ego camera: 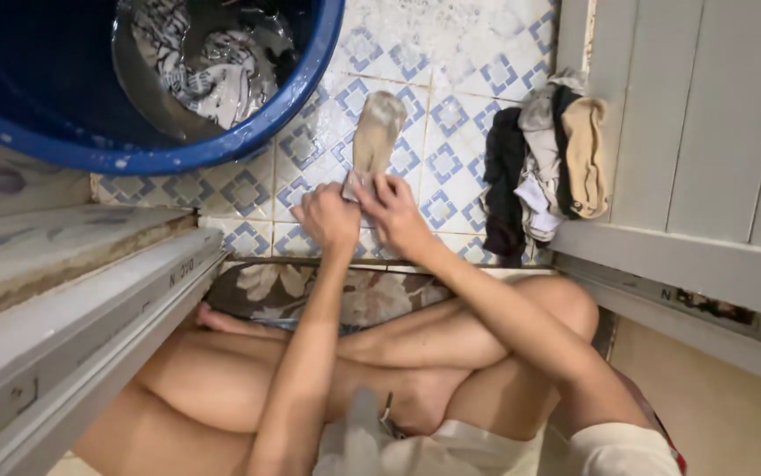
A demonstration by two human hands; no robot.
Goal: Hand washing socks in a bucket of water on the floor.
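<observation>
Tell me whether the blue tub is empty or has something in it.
Not empty. The tub holds water and patterned cloth, lying soaked at the bottom.

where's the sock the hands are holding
In the head view, the beige sock lies on the tiled floor at centre, between the blue tub and the clothes pile.

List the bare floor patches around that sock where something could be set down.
Bare tile lies between the sock and the clothes pile, and top centre beyond the blue tub. A narrower strip sits between the tub and the left hand. Crowded: both hands, right hand, by the sill.
</observation>
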